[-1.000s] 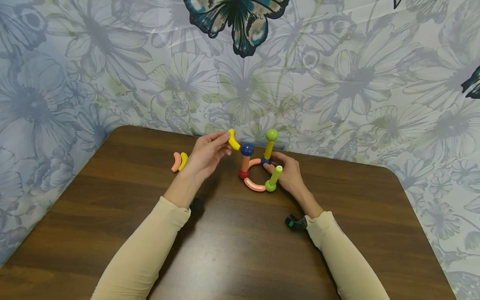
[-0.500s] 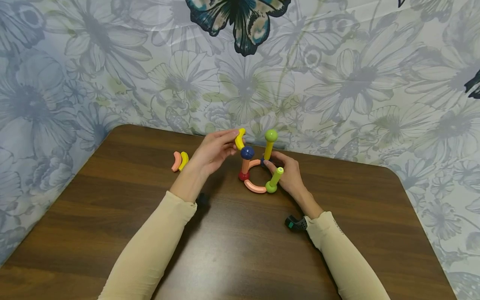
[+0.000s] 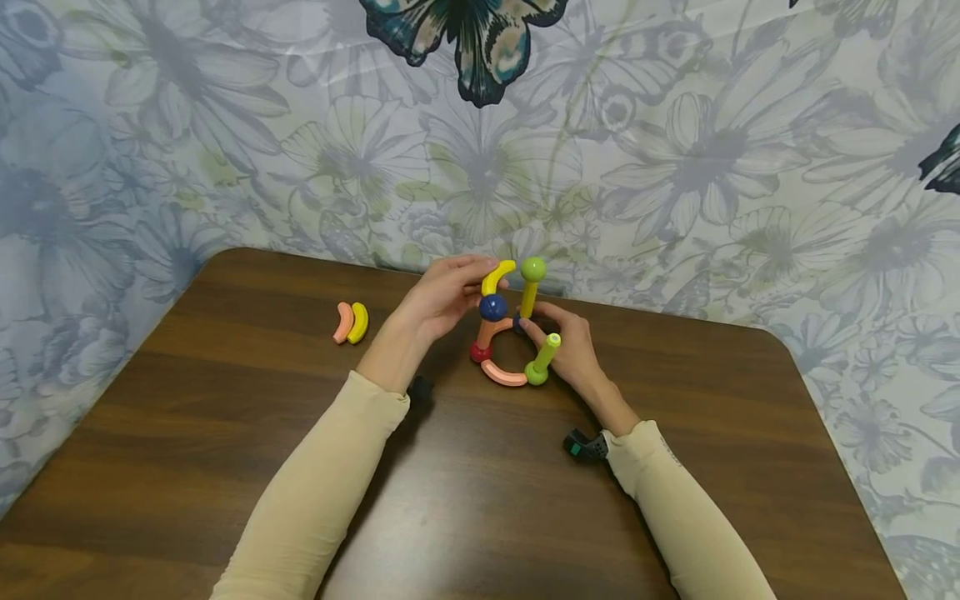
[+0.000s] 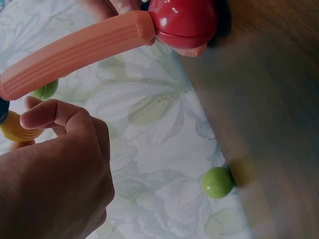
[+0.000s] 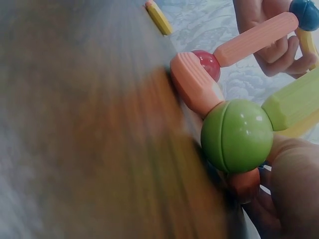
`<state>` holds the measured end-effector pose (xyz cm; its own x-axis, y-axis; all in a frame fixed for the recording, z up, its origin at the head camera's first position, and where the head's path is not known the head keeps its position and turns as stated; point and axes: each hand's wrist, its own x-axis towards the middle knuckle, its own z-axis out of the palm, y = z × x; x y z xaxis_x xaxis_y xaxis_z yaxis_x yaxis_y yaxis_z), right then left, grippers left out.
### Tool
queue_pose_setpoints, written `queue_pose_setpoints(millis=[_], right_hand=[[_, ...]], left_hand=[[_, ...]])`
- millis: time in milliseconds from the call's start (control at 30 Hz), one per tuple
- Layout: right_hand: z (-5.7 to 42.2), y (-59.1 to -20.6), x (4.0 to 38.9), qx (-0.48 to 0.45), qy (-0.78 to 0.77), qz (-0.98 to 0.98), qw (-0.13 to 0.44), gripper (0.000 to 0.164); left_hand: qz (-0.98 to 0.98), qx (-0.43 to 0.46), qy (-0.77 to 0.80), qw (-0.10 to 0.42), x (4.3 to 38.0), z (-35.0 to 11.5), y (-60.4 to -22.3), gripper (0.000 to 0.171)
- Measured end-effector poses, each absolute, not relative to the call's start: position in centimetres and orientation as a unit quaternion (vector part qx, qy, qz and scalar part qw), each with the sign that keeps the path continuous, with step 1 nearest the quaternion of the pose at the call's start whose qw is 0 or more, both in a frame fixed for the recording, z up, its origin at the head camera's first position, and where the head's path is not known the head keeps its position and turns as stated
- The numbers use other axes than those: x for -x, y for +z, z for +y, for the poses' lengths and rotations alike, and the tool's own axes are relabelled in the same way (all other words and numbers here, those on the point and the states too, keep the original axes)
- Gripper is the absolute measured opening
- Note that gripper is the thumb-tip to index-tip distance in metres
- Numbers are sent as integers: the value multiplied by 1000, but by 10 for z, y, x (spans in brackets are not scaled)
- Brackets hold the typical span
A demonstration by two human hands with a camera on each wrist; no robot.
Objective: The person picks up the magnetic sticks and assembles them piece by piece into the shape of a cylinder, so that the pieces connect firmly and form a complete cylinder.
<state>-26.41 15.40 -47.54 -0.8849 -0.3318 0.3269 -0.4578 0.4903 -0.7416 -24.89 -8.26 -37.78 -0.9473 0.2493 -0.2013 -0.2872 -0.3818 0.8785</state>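
Yellow arc [image 3: 496, 277] pinched in left hand [image 3: 442, 296], atop blue ball [image 3: 492, 307]; right hand [image 3: 572, 343] grips rear ball [image 3: 517, 322].

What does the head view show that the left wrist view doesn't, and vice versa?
Only the head view shows the loose pink piece, the loose yellow piece, the green stick and the butterfly on the wall.

Only the left wrist view shows a separate green ball by the table's edge.

Both show the left hand pinching the curved yellow piece at the upper blue ball, the pink stick, the red ball and the table.
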Motion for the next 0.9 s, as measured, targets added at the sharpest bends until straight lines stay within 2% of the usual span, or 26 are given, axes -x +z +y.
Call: queue_pose_setpoints(millis=[200, 567, 900], right_hand=[[154, -475, 265, -225, 440, -867, 67, 30], [153, -474, 264, -263, 507, -819, 53, 33], [151, -472, 262, -254, 529, -808, 51, 29]], left_hand=[[526, 15, 833, 168, 252, -77, -378, 15], [532, -3, 828, 178, 251, -77, -380, 22], [580, 6, 795, 178, 256, -82, -390, 23]])
